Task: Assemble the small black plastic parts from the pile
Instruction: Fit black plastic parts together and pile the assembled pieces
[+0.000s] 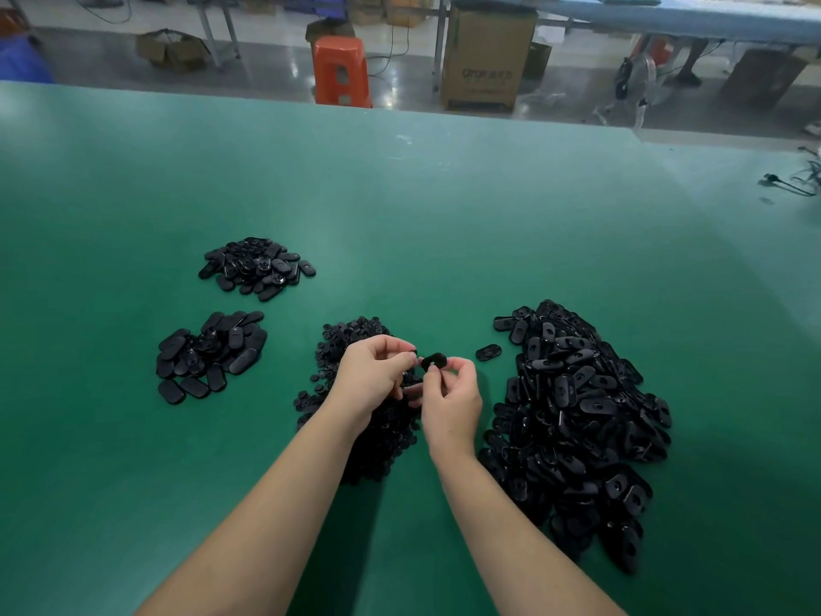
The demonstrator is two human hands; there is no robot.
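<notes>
My right hand [451, 402] pinches a small black oval part [434, 361] with a hole, held above the green table [400, 206]. Just left of it, my left hand [375, 375] has its fingers curled, the fingertips pinching something small and dark beside the oval part; what it is cannot be made out. Under both hands lies a pile of small round black pieces [355, 335]. A large pile of black oval parts [577, 420] spreads to the right. One loose oval part [488, 352] lies between that pile and my hands.
Two smaller heaps of black oval parts lie to the left, one nearer [211, 355] and one farther [257, 267]. Black cables [795, 180] lie at the table's far right. Beyond the table stand an orange stool [341, 71] and a cardboard box [486, 55].
</notes>
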